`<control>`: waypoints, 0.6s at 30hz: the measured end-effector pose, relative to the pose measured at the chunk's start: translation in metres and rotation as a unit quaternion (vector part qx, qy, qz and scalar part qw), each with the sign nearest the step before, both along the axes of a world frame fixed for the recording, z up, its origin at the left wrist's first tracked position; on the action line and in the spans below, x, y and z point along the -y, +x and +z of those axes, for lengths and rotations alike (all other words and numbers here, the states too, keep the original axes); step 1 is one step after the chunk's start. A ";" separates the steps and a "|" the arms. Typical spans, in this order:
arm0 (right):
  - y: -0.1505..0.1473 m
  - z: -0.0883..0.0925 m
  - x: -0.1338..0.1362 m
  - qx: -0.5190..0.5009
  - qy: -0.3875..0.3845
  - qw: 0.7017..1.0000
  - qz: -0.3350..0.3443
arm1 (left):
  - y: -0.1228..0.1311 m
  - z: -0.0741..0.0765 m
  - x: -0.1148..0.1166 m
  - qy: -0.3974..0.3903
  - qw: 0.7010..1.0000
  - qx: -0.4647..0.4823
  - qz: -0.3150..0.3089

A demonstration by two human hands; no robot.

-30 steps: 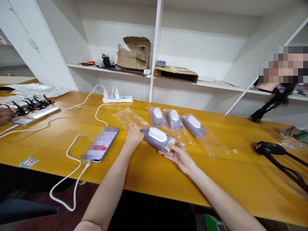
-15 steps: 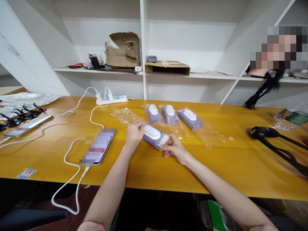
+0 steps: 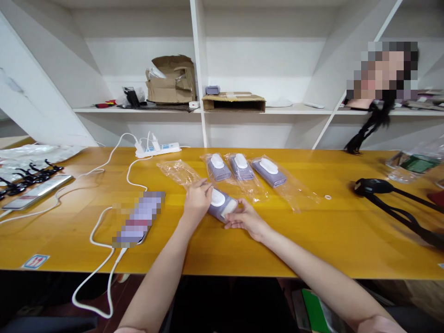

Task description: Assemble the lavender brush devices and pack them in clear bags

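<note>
My left hand (image 3: 197, 201) and my right hand (image 3: 244, 220) hold a lavender pouch with a white oval cap (image 3: 221, 206) between them, just above the tabletop. The left fingers cover the pouch's upper left end, near the cap. The right fingers hold its lower end. Behind my hands lie several similar pouches in clear plastic bags (image 3: 218, 167), (image 3: 241, 167), (image 3: 268, 172). An empty clear plastic bag (image 3: 178, 172) lies just beyond my left hand.
The yellow wooden table (image 3: 277, 245) holds a blurred phone (image 3: 138, 219) on a white cable, a power strip (image 3: 157, 149), black hooks (image 3: 27, 178) and a black stand (image 3: 391, 199). White shelves behind hold cardboard boxes (image 3: 169, 81).
My hands have moved closer together, and the pouch has turned and shifted left between them. My left fingers now cover more of it. The whole view has shifted as my head moved.
</note>
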State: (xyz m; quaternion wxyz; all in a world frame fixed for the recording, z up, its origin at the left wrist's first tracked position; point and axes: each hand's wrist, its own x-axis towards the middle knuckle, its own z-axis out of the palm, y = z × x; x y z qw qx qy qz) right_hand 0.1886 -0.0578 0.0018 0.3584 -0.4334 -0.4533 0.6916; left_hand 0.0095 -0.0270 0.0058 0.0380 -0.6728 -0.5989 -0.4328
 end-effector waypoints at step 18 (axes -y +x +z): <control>-0.033 0.002 -0.003 -0.011 -0.004 0.999 -0.040 | 0.013 -0.005 0.013 0.151 0.987 0.061 -0.012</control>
